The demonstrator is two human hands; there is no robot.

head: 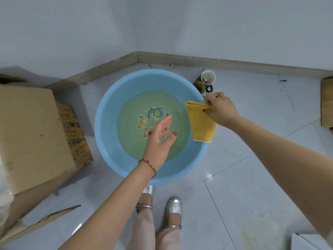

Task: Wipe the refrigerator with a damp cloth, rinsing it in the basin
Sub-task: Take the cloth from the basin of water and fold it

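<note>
A round blue basin (106,134) stands on the tiled floor in a corner, holding greenish water over cartoon pictures on its bottom. My right hand (220,110) pinches the top edge of a folded yellow cloth (202,124), which hangs over the basin's right rim, above the water. My left hand (160,141) hovers over the middle of the basin, fingers spread, holding nothing. The refrigerator is not in sight.
A large cardboard box (30,134) sits close to the basin's left. A paper cup (208,77) and a small dark item stand behind the basin's right rim. Another box edge (327,101) is at far right. My feet (173,210) are just before the basin.
</note>
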